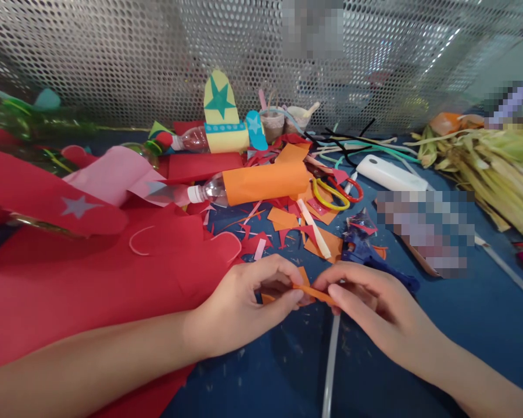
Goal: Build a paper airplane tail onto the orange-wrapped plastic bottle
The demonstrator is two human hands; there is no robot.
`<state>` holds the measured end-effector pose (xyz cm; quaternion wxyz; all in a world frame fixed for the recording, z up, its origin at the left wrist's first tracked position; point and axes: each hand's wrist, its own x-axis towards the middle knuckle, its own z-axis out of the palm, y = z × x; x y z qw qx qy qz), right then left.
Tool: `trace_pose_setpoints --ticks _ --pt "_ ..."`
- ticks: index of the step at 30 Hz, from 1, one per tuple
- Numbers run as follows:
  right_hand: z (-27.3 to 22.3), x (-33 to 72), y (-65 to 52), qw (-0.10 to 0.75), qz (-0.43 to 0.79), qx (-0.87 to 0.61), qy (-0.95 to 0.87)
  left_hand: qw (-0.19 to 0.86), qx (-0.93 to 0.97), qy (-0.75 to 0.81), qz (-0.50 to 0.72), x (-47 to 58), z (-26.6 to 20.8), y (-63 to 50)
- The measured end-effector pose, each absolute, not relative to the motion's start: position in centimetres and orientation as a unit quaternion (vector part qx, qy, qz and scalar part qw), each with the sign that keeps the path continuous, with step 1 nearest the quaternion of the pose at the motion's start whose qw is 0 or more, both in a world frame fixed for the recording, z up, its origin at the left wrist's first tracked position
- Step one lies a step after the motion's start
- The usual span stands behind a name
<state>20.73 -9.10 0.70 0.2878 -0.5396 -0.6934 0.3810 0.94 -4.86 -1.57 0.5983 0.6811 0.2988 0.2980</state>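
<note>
Left hand (253, 307): angled in from lower left, thumb and fingertips pinching one end of an orange strip (314, 293).
Right hand (375, 313): angled in from lower right, fingers curled, grasping the strip's other end.
Metal panel (126, 58): perforated, bounding the far edge.
Tabletop (253, 377): dark blue, bare surface showing below the hands, crossed by a pale stick (330, 366).
Red paper (91, 278): smooth, broad, curve-cut edge, leftward.
Orange-wrapped bottle (261, 184): clear neck, lying beyond the hands.
Strip: narrow, spanning both hands' fingertips.
</note>
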Motion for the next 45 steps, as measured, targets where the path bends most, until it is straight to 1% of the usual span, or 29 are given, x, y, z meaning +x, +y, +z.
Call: trace_pose_setpoints --ticks 4,11,14,19,21,26,36,45 --pt "0.33 20.86 -9.1 0.261 0.404 -0.557 -0.677 0.615 0.659 0.307 0.306 0.91 -1.8 -4.74" --pt "0.1 20.64 -9.04 0.252 0.388 -0.565 -0.683 0.62 0.651 0.317 0.302 0.88 -1.75 -4.9" --pt "0.33 20.65 -8.97 0.259 0.41 -0.564 -0.668 0.618 0.649 0.324 0.303 0.9 -1.62 -4.82" --pt "0.7 20.94 -8.73 0.321 0.487 -0.558 -0.59 0.602 0.644 0.342 0.325 0.92 -1.67 -4.61" --pt "0.75 21.07 -8.64 0.319 0.489 -0.562 -0.586 0.604 0.639 0.342 0.331 0.9 -1.76 -4.58" --pt "0.69 21.24 -8.67 0.279 0.456 -0.573 -0.621 0.619 0.621 0.342 0.339 0.9 -1.8 -4.54" --pt "0.56 21.19 -8.75 0.265 0.407 -0.558 -0.673 0.626 0.608 0.355 0.335 0.88 -1.84 -4.31" --pt "0.06 21.01 -8.67 0.254 0.277 -0.535 -0.757 0.602 0.618 0.375 0.339 0.94 -1.55 -4.25"
